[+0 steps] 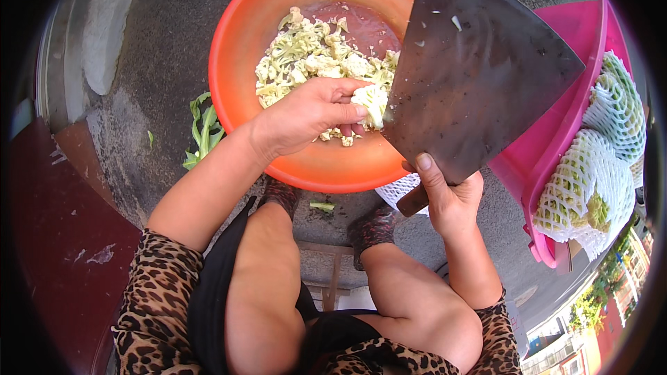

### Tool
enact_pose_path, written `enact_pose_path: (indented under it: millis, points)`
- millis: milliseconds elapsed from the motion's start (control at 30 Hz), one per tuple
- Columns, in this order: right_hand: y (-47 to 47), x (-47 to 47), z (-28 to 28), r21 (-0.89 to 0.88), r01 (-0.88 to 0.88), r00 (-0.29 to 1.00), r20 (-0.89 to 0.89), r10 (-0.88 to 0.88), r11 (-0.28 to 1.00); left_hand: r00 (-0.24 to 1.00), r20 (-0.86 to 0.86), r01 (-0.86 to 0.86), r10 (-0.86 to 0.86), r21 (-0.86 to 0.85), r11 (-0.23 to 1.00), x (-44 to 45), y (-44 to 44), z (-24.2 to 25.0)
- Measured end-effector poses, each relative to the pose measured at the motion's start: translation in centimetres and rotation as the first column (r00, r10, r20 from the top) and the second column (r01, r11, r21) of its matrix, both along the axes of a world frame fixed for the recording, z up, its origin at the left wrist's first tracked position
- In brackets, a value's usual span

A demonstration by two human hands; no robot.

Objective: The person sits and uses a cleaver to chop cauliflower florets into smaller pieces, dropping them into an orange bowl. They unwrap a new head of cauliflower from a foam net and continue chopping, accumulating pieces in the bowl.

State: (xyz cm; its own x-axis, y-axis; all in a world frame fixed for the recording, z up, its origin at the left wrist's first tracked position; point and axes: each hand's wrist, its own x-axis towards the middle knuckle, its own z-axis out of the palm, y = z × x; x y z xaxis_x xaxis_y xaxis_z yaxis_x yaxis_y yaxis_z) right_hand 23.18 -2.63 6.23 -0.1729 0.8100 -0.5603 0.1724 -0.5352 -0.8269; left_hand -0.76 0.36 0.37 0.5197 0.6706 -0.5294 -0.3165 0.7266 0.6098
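My left hand (318,114) pinches a cauliflower floret (371,104) between thumb and fingers above an orange plastic basin (323,169). Many cut cauliflower florets (297,52) lie in the basin. My right hand (451,195) grips the wooden handle of a large, broad-bladed cleaver (479,67). Its dark blade is raised over the right side of the basin, with small pale scraps stuck on it. The blade's left edge is close beside the floret; whether they touch I cannot tell. Part of the basin's right rim is hidden behind the blade.
A pink plastic tub (552,172) stands at the right, with several cauliflower heads in white foam netting (583,192) at its edge. Green leaves (206,130) lie on the pavement left of the basin. More foam netting (401,190) is by my foot. A dark red surface (68,250) is at the left.
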Motion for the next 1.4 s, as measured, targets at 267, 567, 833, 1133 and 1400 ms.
enact_pose_path:
  millis: [267,567,833,1133,1400]
  points:
    - [-0.7,-0.6,-1.5,0.082,-0.077,0.995,0.066,0.072,0.994,0.992,-0.074,0.114,-0.107,0.1,0.988,0.3,-0.2,-0.1]
    - [-0.4,-0.6,-1.6,-0.223,0.165,0.978,-0.088,-0.188,0.961,0.984,0.032,0.178,-0.177,-0.028,0.984,-1.8,-0.3,-0.2]
    - [-0.2,-0.5,-2.2,-0.193,0.213,0.971,-0.068,-0.229,0.958,0.994,-0.102,0.054,-0.042,0.116,0.992,0.5,-0.7,-1.6]
    - [-0.2,-0.3,-2.5,-0.238,0.091,0.995,-0.007,-0.095,0.967,0.945,-0.328,-0.003,0.014,0.034,0.999,2.1,-1.2,-2.0]
    - [0.6,0.1,-2.3,-0.169,0.173,0.985,0.058,-0.165,0.97,0.471,-0.88,0.527,0.05,0.327,0.784,-1.1,1.7,-6.8]
